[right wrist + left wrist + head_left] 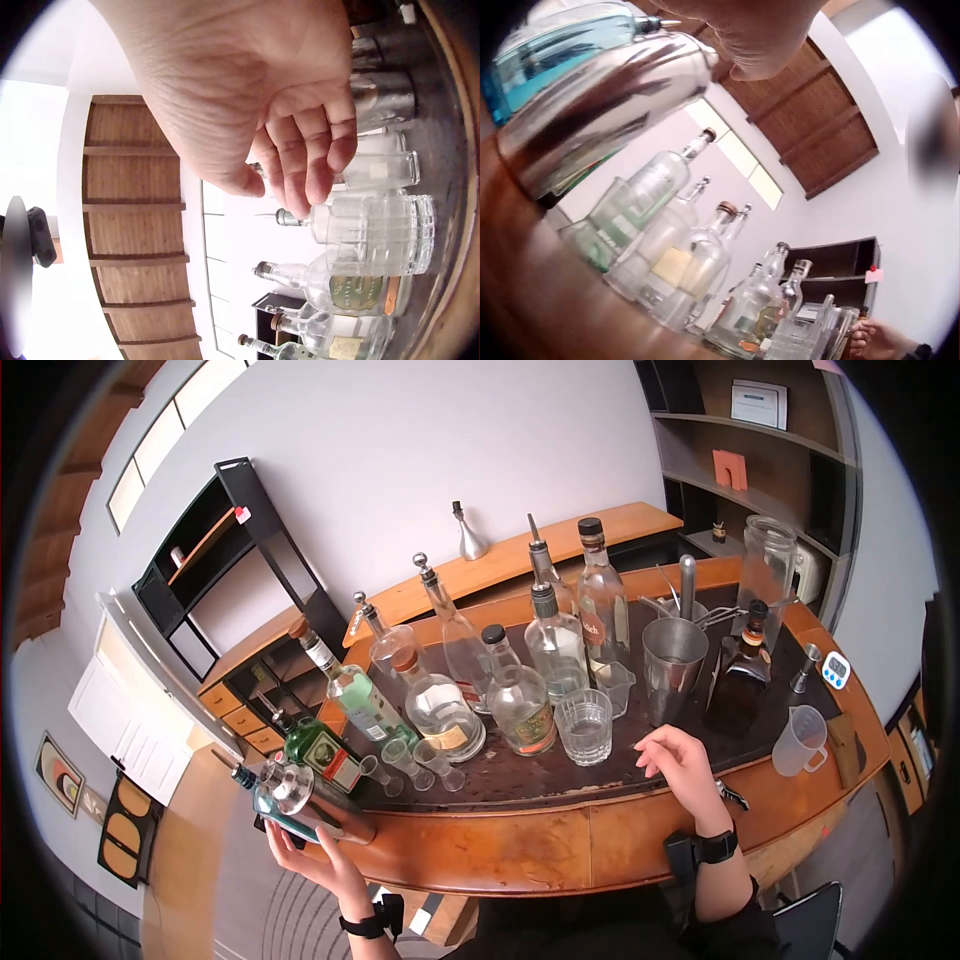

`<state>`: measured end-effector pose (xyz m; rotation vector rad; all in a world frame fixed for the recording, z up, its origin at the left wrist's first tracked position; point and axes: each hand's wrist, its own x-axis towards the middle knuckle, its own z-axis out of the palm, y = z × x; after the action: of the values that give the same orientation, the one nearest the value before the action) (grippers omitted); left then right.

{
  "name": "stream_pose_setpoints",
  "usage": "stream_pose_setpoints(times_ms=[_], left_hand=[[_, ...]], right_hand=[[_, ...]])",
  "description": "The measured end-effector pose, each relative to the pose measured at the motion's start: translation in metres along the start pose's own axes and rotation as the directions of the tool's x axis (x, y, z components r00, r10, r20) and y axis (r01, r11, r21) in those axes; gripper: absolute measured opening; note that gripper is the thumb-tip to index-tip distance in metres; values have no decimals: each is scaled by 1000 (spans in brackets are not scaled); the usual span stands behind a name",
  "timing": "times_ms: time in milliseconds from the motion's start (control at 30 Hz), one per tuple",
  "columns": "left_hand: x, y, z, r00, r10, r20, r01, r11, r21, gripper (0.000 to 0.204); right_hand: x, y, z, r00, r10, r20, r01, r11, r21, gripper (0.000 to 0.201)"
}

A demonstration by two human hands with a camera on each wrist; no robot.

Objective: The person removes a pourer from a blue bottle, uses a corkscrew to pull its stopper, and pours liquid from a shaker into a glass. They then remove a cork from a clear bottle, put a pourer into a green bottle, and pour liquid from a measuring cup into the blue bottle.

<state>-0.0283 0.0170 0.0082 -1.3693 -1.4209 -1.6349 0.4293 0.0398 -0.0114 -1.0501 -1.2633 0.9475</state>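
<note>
At the table's near left corner my left hand is beside a bottle of blue liquid and a silvery metal shaker. Its fingers are extended and loosely spread, right at the lower side of these two. In the left wrist view, part of the hand shows near the shaker's top. My right hand hovers over the near edge with relaxed, slightly bent fingers and holds nothing. Left of it stands a cut-glass tumbler. The right palm faces the right wrist camera.
Several clear bottles fill the middle, with a green bottle at left. Small glasses stand in front. Rightward are a metal tin, a dark bottle, a jigger, a plastic measuring jug and a timer.
</note>
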Motion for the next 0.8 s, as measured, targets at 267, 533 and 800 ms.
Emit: stream_pose_setpoints(times_ms=[267, 533, 800], left_hand=[[65, 50, 81, 797, -97, 596, 419, 799, -432, 53], [145, 6, 185, 735, -483, 476, 671, 615, -413, 85], [149, -32, 234, 681, -507, 529, 703, 656, -276, 52]], right_hand=[[-1, -2, -1, 1000, -27, 12, 27, 1000, 4, 14], [0, 2, 0, 999, -31, 23, 29, 998, 49, 14], [-2, -3, 0, 999, -25, 31, 24, 999, 35, 13]])
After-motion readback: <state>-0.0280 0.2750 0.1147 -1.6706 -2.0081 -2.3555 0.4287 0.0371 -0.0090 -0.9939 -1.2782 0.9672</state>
